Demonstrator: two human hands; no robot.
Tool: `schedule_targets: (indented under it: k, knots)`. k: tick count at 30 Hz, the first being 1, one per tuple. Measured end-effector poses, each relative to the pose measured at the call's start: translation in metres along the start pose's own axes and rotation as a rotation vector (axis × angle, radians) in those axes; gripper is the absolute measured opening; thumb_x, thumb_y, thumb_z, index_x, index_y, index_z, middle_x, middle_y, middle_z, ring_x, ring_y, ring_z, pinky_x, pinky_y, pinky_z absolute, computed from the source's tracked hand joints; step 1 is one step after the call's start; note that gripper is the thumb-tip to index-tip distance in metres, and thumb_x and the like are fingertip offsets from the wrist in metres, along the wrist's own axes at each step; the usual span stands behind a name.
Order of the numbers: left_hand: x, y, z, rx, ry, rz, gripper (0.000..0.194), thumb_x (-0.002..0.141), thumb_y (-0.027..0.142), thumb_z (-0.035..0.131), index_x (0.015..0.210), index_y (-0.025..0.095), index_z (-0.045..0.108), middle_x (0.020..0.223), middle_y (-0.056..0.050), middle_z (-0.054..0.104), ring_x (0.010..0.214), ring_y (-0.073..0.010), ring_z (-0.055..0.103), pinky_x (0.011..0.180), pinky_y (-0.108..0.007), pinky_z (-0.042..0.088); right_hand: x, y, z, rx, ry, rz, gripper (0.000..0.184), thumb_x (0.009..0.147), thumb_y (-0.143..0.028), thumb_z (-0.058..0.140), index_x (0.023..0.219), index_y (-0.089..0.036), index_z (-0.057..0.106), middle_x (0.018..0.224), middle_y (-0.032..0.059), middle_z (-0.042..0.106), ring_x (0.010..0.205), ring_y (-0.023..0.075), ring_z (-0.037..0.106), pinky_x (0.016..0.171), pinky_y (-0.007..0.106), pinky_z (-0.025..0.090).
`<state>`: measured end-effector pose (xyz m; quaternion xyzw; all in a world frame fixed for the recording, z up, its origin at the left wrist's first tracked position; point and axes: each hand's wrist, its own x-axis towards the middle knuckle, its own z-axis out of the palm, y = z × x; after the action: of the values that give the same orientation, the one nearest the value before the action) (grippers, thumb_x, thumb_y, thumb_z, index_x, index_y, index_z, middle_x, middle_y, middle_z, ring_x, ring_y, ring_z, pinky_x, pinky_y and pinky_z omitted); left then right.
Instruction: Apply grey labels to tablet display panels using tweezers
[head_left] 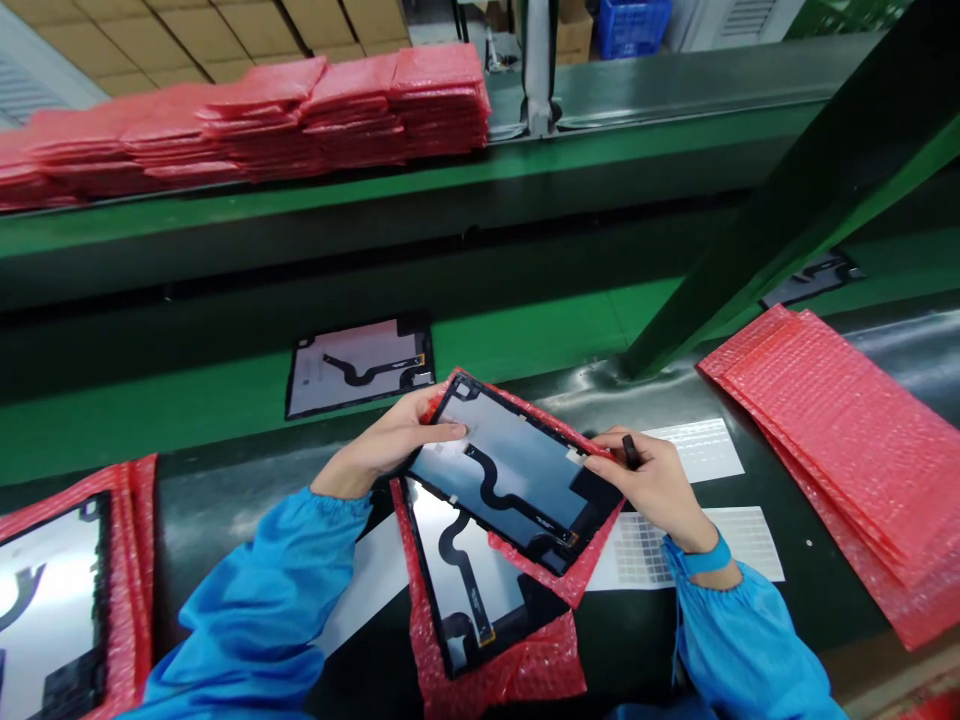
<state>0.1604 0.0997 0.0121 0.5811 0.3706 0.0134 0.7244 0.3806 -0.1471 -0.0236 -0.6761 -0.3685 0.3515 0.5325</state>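
Observation:
A dark screen panel [517,470] with a black ribbon cable lies tilted on a red bubble-wrap bag [555,580], held off the bench. My left hand [397,440] grips its upper left edge, thumb on the glass. My right hand [652,480] holds the right edge and also pinches a small black object [631,452]. A second panel [465,580] rests on red bubble wrap directly beneath. Both sleeves are blue.
Another panel [360,365] lies on the green conveyor belt [525,335] beyond. White label sheets [697,450] sit by my right hand. Red bubble bags [847,440] are stacked at right, more on the far shelf [300,110]. A panel in wrap [52,590] lies at left.

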Motion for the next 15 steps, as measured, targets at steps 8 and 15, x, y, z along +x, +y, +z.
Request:
schedule_targets:
  k: [8,15]
  knots:
    - [0.097,0.035,-0.015,-0.012,0.326,0.200,0.061,0.072,0.041,0.096,0.120,0.015,0.069,0.097,-0.006,0.077,0.082,-0.0235,0.074,0.071,-0.033,0.063,-0.011,-0.022,-0.061,-0.494,0.848,-0.129,0.051,0.091,-0.065,0.061,0.088,-0.019,0.082,0.082,0.0101,0.078,0.065,0.0232,0.064,0.061,0.035,0.053]
    - [0.168,0.072,-0.020,0.155,0.569,0.174,0.037,0.103,0.039,0.069,0.132,0.016,0.064,0.128,-0.010,0.067,0.107,-0.0241,0.070,0.091,-0.043,0.062,-0.045,0.033,-0.171,-1.004,0.942,0.318,0.068,0.090,-0.065,0.056,0.106,-0.004,0.082,0.086,0.0224,0.076,0.079,0.0351,0.071,0.068,0.042,0.051]
